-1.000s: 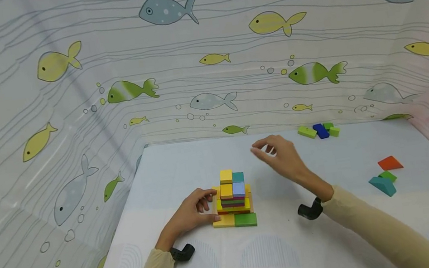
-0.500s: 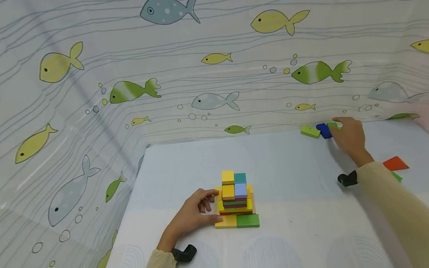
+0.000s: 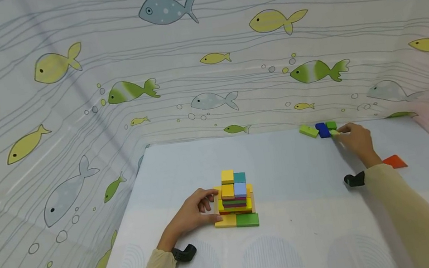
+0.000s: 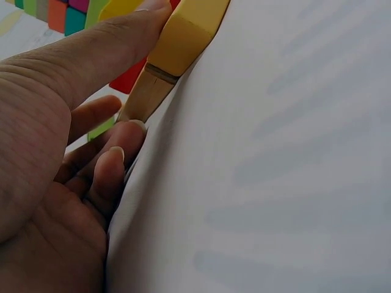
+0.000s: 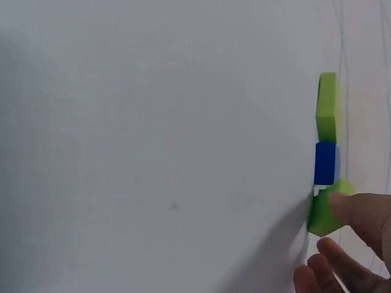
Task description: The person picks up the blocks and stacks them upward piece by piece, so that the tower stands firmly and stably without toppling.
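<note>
A tower of coloured wooden blocks (image 3: 227, 191) stands left of the table's middle, with yellow, teal and pale blue pieces on top. At its left side my left hand (image 3: 190, 213) grips the base, thumb at the front and index finger farther back. The left wrist view shows the thumb against a yellow block (image 4: 186, 36) and the other fingers curled beneath. Far right, my right hand (image 3: 357, 141) pinches a small light green block (image 5: 327, 213) between thumb and fingers. Beside it lie a dark blue block (image 3: 323, 130) and a green block (image 3: 331, 125).
A longer light green block (image 3: 309, 131) lies left of the blue one, near the back edge. An orange-red block (image 3: 395, 161) is partly behind the right sleeve. A green flat block (image 3: 247, 220) lies at the tower's front. Fish-patterned sheeting (image 3: 172, 66) rises behind and at the sides.
My right hand has gone from above the tower to the back-right blocks, then slightly forward and right, and now pinches the light green block. The left hand has stayed at the tower.
</note>
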Tool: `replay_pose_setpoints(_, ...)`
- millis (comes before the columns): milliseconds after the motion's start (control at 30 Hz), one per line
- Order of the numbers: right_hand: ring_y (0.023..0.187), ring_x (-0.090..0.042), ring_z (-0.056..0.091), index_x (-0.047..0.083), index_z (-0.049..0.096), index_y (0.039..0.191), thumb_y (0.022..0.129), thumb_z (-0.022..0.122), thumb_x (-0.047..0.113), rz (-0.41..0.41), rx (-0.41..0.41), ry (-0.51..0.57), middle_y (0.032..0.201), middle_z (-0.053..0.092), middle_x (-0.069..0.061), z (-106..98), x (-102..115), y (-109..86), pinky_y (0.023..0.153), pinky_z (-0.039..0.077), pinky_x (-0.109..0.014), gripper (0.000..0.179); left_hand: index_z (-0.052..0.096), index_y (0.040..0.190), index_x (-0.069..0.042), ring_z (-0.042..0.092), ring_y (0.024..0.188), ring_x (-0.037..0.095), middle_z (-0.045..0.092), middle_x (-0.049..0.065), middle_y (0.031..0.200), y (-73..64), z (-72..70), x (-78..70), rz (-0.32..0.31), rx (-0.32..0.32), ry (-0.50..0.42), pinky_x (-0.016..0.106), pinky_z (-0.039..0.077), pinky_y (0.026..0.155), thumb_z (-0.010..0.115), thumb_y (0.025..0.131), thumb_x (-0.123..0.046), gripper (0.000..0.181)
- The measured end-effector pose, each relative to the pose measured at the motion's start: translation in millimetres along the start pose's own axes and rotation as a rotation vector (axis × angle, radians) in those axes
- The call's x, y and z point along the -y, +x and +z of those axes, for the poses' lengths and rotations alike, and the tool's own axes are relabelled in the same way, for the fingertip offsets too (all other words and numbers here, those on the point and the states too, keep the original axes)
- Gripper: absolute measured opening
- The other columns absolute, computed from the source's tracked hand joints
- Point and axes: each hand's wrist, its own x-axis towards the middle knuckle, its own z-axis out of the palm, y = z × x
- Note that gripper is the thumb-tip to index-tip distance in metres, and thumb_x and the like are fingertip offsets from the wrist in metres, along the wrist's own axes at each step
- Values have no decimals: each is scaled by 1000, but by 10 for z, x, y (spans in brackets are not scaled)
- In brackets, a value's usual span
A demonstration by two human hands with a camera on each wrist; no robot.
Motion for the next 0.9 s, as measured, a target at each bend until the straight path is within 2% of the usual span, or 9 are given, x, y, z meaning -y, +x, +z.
replay_pose_setpoints(167,120,-53,47,-7,62,123,100,64,15,-66,48,-35,129,56,-34,-8,-34,-47,100,39,-65,33,56,142,-28,54,89,15,56,-4,115,-1,-2,-7,-3,0,2,28,47,79,87,82,-47,71)
replay_pose_setpoints(333,119,-49,50,-9,60,132,98,70,22,-68,30,-18,125,61,-32,-11,-93,-57,99,41,-61,47,56,142,-27,54,89,15,56,-4,115,-9,-7,-27,1,2,1,28,47,78,87,81,-47,71)
replay_pose_setpoints(467,113,-47,54,-10,60,134,97,72,28,-89,46,-21,124,62,-32,-47,-59,-98,91,47,-57,54,56,142,-25,53,88,16,56,-2,114,-15,-10,-36,20,-2,-1,29,46,78,88,82,-44,71)
replay_pose_setpoints(667,108,-43,57,-6,64,130,95,74,25,-216,13,-15,122,64,-28,-53,200,-253,77,51,-46,48,56,142,-24,53,88,18,57,0,114,-10,-9,-33,24,-10,-10,30,45,78,88,82,-42,71)
replay_pose_setpoints(900,93,-32,58,-2,70,125,93,79,25,-356,1,47,112,69,-22,15,614,-530,64,46,-33,43,57,141,-27,53,88,18,56,-1,113,-17,-1,-57,-12,-10,-10,28,45,78,89,80,-44,71)
